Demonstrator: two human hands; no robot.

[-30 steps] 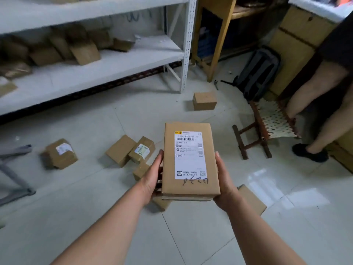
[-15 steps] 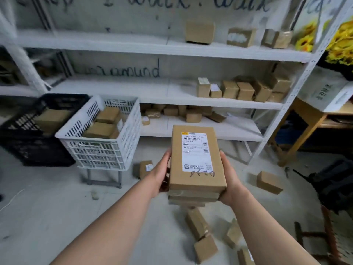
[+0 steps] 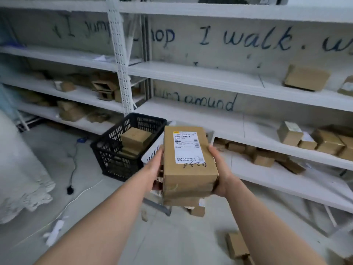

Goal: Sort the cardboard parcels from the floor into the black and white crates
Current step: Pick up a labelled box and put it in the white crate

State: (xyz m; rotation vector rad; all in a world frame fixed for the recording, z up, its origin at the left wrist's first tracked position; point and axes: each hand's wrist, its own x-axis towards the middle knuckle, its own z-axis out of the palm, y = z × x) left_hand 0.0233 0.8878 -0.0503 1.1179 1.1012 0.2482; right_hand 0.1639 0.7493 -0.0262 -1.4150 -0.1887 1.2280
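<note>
Stack of brown cardboard parcels (image 3: 189, 175), white label (image 3: 186, 148) up, squeezed between my left hand (image 3: 155, 169) and right hand (image 3: 222, 173), fingers (image 3: 160, 155) curled round its sides so the lower boxes don't slip. It hangs in front of the black plastic crate (image 3: 107, 144) and white plastic crate (image 3: 151, 153), label readable for sorting.

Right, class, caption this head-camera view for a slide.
Left hand and right hand hold a stack of cardboard parcels near the black crate.

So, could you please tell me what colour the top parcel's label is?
The label is white with black print; head view.
</note>
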